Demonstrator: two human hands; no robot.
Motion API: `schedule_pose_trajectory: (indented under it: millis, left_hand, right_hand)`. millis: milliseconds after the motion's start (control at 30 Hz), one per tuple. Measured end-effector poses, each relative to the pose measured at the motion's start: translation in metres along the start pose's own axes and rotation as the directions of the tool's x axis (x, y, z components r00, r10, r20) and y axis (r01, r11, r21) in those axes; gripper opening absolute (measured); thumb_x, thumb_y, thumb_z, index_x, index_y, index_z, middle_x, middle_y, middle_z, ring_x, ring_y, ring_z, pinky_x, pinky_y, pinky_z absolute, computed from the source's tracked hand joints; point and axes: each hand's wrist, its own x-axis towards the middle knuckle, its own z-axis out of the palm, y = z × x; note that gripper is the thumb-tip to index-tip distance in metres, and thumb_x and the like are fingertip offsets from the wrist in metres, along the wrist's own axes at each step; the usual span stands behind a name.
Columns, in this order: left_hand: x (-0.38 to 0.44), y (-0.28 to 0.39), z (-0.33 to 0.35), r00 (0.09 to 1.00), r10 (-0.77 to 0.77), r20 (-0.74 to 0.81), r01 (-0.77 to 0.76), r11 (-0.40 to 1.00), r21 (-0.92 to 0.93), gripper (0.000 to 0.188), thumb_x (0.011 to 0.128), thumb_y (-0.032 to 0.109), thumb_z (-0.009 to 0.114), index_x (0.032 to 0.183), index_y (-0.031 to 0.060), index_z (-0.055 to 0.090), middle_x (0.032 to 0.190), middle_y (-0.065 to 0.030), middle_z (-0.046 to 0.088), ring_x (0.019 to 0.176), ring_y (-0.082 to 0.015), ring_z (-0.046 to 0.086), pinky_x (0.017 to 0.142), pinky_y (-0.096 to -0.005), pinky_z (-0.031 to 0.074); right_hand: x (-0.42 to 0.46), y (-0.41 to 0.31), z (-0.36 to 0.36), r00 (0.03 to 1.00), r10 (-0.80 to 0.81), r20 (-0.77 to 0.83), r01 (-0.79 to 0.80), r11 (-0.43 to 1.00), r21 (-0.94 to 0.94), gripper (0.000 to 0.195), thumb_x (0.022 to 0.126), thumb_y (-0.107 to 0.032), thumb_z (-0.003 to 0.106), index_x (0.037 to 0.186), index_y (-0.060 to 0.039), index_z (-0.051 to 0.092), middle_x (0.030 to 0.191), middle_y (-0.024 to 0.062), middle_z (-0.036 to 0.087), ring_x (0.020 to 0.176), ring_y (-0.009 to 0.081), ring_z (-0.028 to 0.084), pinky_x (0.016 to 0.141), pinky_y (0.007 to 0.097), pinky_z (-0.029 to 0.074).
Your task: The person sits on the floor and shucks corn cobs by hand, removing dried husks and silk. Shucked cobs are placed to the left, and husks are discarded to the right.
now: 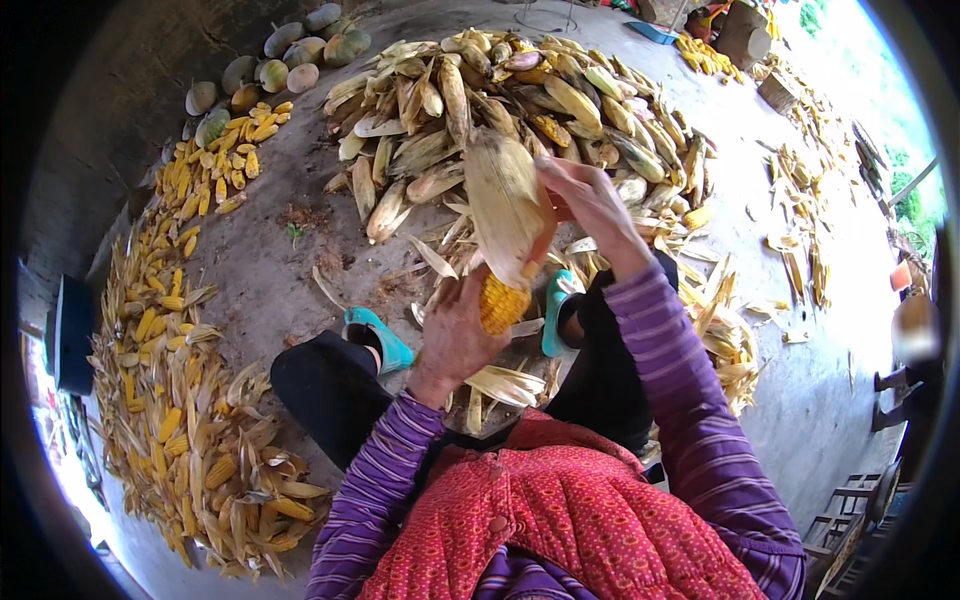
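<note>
A partly husked ear of corn (502,301) is gripped at its bared yellow end by my left hand (461,326), between my knees. A wide dry husk leaf (504,199) stands away from the ear, pointing towards the pile. My right hand (592,206) has hold of the husk's right side, with fingers and thumb near its upper edge. Just beyond both hands rises a heap of unhusked corn ears (450,105). Stripped husks (506,384) lie on the floor between my turquoise shoes (379,341).
On the left stretches a long pile of corn ears with husks pulled back (172,442). Bare yellow ears (217,161) and several pumpkins (285,56) sit by the wall. Loose husks (724,330) lie beside my right leg, and more husks (799,217) farther right. Wooden chairs (840,517) stand lower right.
</note>
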Motion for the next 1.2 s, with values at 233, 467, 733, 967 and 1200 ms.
schedule_pose_trajectory:
  millis: [233, 467, 733, 967, 1200]
  left_hand:
    - [-0.015, -0.004, -0.016, 0.791, -0.187, 0.582, 0.611, 0.255, -0.749, 0.066, 0.073, 0.026, 0.074, 0.127, -0.0006, 0.048, 0.115, -0.0116, 0.061, 0.105, -0.0239, 0.059, 0.089, -0.0341, 0.048]
    - [-0.002, 0.007, -0.01, 0.703, -0.197, 0.683, 0.71, 0.225, -0.667, 0.051, 0.076, 0.014, 0.076, 0.119, 0.0002, 0.055, 0.098, -0.0075, 0.064, 0.088, -0.016, 0.063, 0.08, -0.0285, 0.051]
    - [-0.009, 0.019, 0.016, 0.883, -0.196, 0.428, 0.407, 0.774, -0.486, 0.051, 0.07, 0.035, 0.078, 0.102, -0.0028, 0.063, 0.087, -0.0216, 0.067, 0.082, -0.0309, 0.068, 0.072, -0.0374, 0.053]
    - [-0.011, 0.019, 0.016, 0.867, -0.273, 0.417, 0.457, 0.77, -0.446, 0.047, 0.069, 0.033, 0.077, 0.097, -0.0025, 0.065, 0.086, -0.0229, 0.067, 0.084, -0.0357, 0.067, 0.072, -0.0401, 0.053]
    - [-0.004, -0.008, 0.009, 0.807, -0.358, 0.469, 0.558, 0.206, -0.804, 0.055, 0.077, 0.018, 0.076, 0.121, -0.0035, 0.052, 0.103, -0.0098, 0.066, 0.092, -0.0168, 0.065, 0.081, -0.029, 0.052]
  right_hand:
    - [0.007, 0.025, 0.064, 1.0, 0.017, 0.008, -0.018, 0.805, 0.593, 0.008, 0.088, -0.011, 0.063, 0.087, -0.0031, 0.064, 0.075, -0.0007, 0.061, 0.066, 0.0076, 0.056, 0.062, 0.0212, 0.047]
    - [0.015, 0.015, 0.046, 0.987, -0.064, 0.15, -0.015, 0.879, 0.476, 0.015, 0.084, -0.015, 0.07, 0.091, -0.0039, 0.065, 0.079, -0.0011, 0.065, 0.073, 0.0078, 0.06, 0.067, 0.0224, 0.049]
    - [0.018, -0.006, 0.0, 0.994, 0.042, 0.106, -0.055, 0.991, 0.123, 0.05, 0.082, -0.033, 0.072, 0.119, -0.0021, 0.059, 0.094, 0.0, 0.063, 0.078, 0.0087, 0.059, 0.07, 0.0232, 0.049]
    - [0.025, -0.005, -0.004, 0.998, -0.029, 0.052, 0.019, 0.982, 0.187, 0.03, 0.083, -0.03, 0.072, 0.095, -0.0027, 0.065, 0.08, -0.0031, 0.063, 0.07, 0.0047, 0.057, 0.066, 0.0221, 0.048]
    - [0.035, 0.02, -0.02, 0.967, -0.125, -0.22, 0.232, 0.783, 0.577, 0.014, 0.091, -0.022, 0.062, 0.088, -0.0088, 0.059, 0.078, 0.0022, 0.061, 0.074, 0.0124, 0.061, 0.067, 0.0272, 0.051]
